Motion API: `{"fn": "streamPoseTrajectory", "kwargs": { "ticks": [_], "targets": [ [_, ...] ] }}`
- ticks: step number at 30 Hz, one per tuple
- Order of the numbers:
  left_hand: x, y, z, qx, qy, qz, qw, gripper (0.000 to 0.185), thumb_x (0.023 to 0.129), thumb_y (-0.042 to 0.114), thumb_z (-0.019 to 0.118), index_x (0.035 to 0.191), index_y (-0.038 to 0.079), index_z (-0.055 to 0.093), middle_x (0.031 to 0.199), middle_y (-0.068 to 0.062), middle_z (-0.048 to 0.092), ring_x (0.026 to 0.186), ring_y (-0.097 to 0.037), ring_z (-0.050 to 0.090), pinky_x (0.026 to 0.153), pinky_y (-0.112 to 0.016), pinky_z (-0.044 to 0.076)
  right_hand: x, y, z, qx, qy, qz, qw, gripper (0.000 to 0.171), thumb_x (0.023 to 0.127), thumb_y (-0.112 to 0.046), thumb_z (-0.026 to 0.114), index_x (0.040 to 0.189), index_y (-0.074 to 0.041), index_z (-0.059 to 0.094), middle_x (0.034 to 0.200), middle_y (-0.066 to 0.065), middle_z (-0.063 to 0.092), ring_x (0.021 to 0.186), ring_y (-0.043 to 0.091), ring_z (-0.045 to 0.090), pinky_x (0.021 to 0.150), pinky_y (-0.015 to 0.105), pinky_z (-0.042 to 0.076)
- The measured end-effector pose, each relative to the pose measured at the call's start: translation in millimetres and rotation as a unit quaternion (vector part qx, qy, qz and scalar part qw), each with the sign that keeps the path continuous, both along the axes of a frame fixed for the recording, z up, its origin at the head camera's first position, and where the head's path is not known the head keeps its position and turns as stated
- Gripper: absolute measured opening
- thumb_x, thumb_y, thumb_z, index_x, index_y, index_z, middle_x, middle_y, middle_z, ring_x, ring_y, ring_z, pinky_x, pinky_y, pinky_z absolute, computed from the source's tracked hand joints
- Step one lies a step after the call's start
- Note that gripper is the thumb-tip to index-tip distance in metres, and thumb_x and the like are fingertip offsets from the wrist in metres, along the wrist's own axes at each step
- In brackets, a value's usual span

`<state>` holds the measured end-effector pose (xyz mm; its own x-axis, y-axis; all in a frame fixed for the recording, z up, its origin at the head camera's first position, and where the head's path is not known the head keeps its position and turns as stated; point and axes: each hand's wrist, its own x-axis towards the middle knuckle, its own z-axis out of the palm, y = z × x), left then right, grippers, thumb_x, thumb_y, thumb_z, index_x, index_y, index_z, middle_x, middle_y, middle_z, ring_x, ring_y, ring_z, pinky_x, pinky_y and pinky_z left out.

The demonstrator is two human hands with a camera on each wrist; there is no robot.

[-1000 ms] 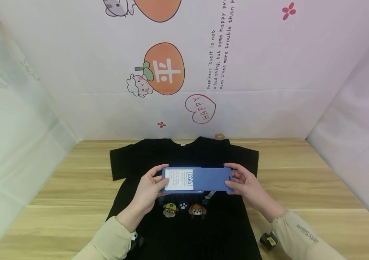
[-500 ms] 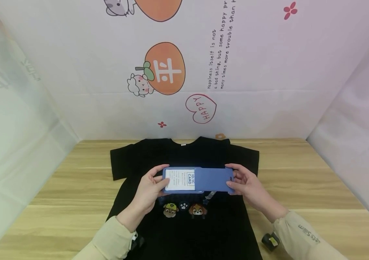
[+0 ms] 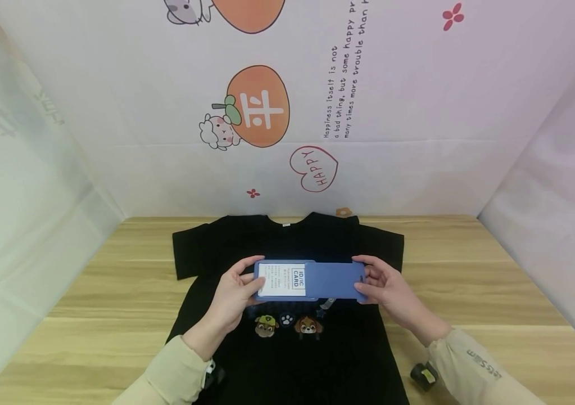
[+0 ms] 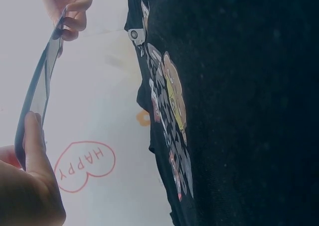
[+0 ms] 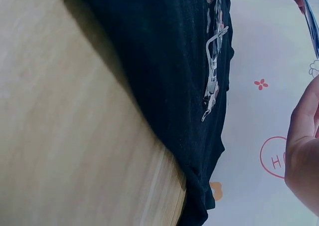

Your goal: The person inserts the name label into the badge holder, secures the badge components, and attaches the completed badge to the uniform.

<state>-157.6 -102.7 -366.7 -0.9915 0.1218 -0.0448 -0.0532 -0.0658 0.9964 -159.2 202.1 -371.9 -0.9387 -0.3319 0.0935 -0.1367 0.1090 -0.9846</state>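
We see a person's two bare hands holding a flat, rectangular, smooth blue card holder (image 3: 335, 280) lengthwise between them, raised above the cloth beneath. The left hand (image 3: 232, 291) pinches the holder's left end, thumb flat on the front face and fingers behind and along the upper edge. The right hand (image 3: 387, 291) grips the opposite end, thumb on the face, forefinger at the upper corner. The holder has two overlapping parts: a rounded-cornered frame at left and a plain, matte panel at right, which has a small slot near its end. Inside the frame we find a white printed card (image 3: 281, 280) lettered "ID/IC CARD", turned sideways.

Below lies a black, soft-fabric T-shirt (image 3: 297, 368), spread flat with cartoon dog heads on its chest. It rests on a pale wooden table (image 3: 474, 275) with streaky grain. Behind hangs a creased white cloth backdrop (image 3: 403, 112) printed with orange fruit and a red-outlined heart.
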Motion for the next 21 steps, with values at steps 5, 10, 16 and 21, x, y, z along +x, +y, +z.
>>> {"fn": "streamPoseTrajectory", "kwargs": {
  "ticks": [5, 10, 16, 21],
  "targets": [
    [0.2, 0.4, -0.1, -0.001, 0.0, -0.001, 1.0, 0.043, 0.093, -0.004, 0.051, 0.134, 0.009, 0.048, 0.115, -0.025, 0.064, 0.087, -0.022, 0.07, 0.071, -0.033, 0.058, -0.2, 0.6, -0.1, 0.003, 0.004, 0.002, 1.0, 0.048, 0.092, 0.003, 0.053, 0.136, 0.006, 0.034, 0.092, -0.004, 0.055, 0.075, 0.006, 0.058, 0.065, 0.027, 0.057],
    [0.4, 0.9, 0.5, -0.004, 0.002, -0.003, 1.0, 0.044, 0.093, -0.004, 0.051, 0.135, 0.008, 0.047, 0.116, -0.025, 0.064, 0.088, -0.023, 0.07, 0.072, -0.034, 0.058, -0.5, 0.9, 0.1, 0.006, 0.002, 0.003, 1.0, 0.049, 0.092, 0.003, 0.054, 0.136, 0.006, 0.034, 0.093, -0.005, 0.055, 0.075, 0.006, 0.058, 0.065, 0.026, 0.056],
    [1.0, 1.8, 1.0, -0.005, 0.0, -0.001, 1.0, 0.044, 0.093, -0.004, 0.051, 0.134, 0.009, 0.048, 0.115, -0.025, 0.064, 0.089, -0.024, 0.07, 0.072, -0.035, 0.058, -0.4, 0.8, 0.2, 0.009, -0.003, 0.0, 1.0, 0.051, 0.091, 0.004, 0.054, 0.136, 0.009, 0.031, 0.093, -0.003, 0.055, 0.077, 0.006, 0.059, 0.065, 0.026, 0.057],
    [1.9, 2.1, -0.6, -0.007, -0.004, -0.005, 1.0, 0.043, 0.093, -0.004, 0.051, 0.135, 0.009, 0.047, 0.116, -0.024, 0.064, 0.09, -0.024, 0.069, 0.073, -0.034, 0.058, -1.3, 0.0, -1.8, 0.008, -0.011, -0.001, 1.0, 0.052, 0.091, -0.001, 0.058, 0.136, 0.007, 0.034, 0.089, -0.002, 0.05, 0.074, 0.005, 0.057, 0.064, 0.027, 0.057]
  ]
}}
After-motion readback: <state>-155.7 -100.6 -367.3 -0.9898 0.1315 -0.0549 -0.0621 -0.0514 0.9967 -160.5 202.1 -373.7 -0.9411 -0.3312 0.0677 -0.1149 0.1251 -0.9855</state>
